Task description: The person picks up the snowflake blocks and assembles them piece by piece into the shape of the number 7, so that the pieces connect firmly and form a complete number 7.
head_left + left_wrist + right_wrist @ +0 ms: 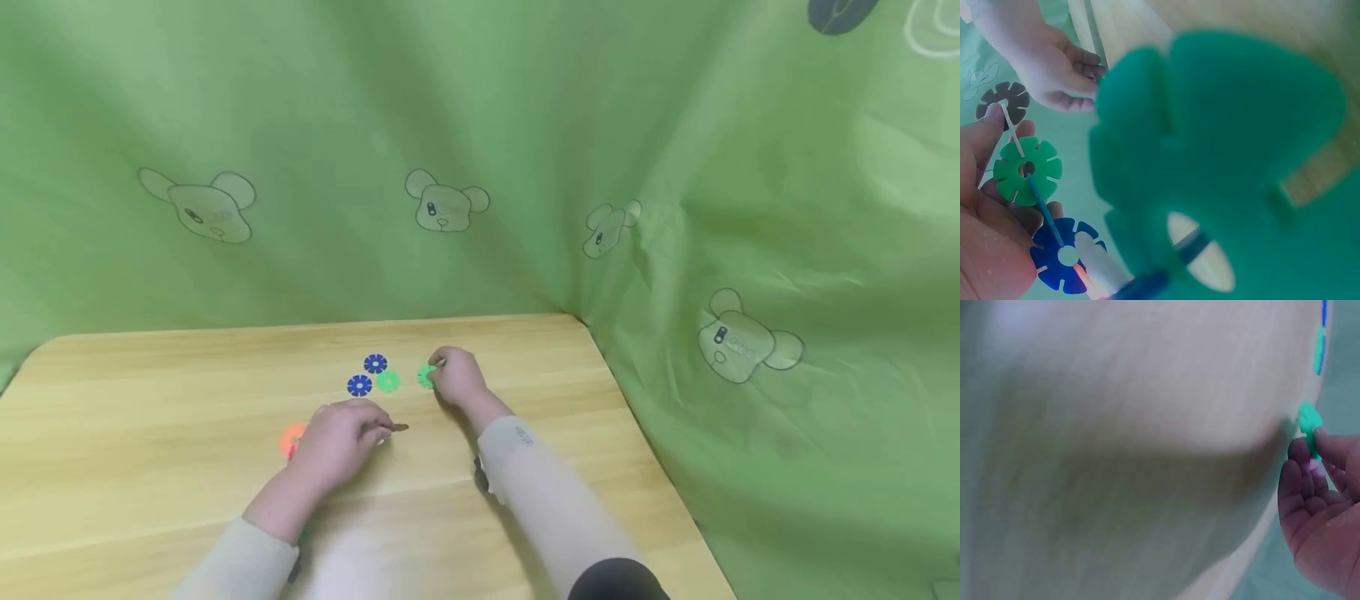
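Note:
My left hand (337, 442) pinches a brown notched plastic disc (1015, 100) between thumb and fingers, above the table. From it runs a linked chain of slotted discs, seen in the left wrist view: a thin white one edge-on, a green disc (1041, 165), a thin teal one, then a blue disc (1050, 250). A large blurred green disc (1241, 112) fills the space near that camera. My right hand (459, 377) pinches a light green disc (1309, 419) between thumb and index finger at the far part of the table. Something small and pink shows by its fingers.
Two dark blue discs (359, 385) and a light green disc (388, 381) lie on the wooden table (150, 400), left of my right hand. An orange disc (291, 437) shows beside my left hand. A green curtain (315, 250) hangs behind and to the right.

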The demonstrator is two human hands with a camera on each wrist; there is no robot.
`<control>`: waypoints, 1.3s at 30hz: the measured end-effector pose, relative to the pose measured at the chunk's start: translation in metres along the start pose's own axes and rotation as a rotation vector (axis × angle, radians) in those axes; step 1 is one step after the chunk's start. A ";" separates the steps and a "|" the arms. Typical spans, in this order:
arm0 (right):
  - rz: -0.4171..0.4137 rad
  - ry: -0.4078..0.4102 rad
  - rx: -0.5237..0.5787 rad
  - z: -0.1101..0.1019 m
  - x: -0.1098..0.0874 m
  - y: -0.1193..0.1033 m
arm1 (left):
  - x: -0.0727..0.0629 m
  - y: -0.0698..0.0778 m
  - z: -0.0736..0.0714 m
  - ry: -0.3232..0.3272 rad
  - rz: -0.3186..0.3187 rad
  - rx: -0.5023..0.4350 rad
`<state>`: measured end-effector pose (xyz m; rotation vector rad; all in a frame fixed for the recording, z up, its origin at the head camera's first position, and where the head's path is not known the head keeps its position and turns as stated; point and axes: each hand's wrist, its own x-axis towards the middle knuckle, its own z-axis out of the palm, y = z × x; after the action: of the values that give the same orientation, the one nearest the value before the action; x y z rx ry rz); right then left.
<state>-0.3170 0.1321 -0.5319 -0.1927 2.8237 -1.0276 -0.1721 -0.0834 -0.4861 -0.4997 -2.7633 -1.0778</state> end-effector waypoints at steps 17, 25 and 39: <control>-0.152 -0.034 0.309 -0.045 -0.056 -0.043 | 0.010 -0.001 -0.010 0.025 -0.046 -0.005; -0.141 -0.053 0.409 -0.054 -0.083 -0.057 | 0.008 0.002 -0.011 0.043 -0.063 -0.018; -0.096 -0.103 0.560 -0.049 -0.103 -0.049 | 0.003 0.011 -0.007 0.052 -0.045 -0.024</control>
<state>-0.2198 0.1424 -0.4553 -0.3077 2.3393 -1.7160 -0.1712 -0.0797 -0.4732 -0.4083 -2.7321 -1.1180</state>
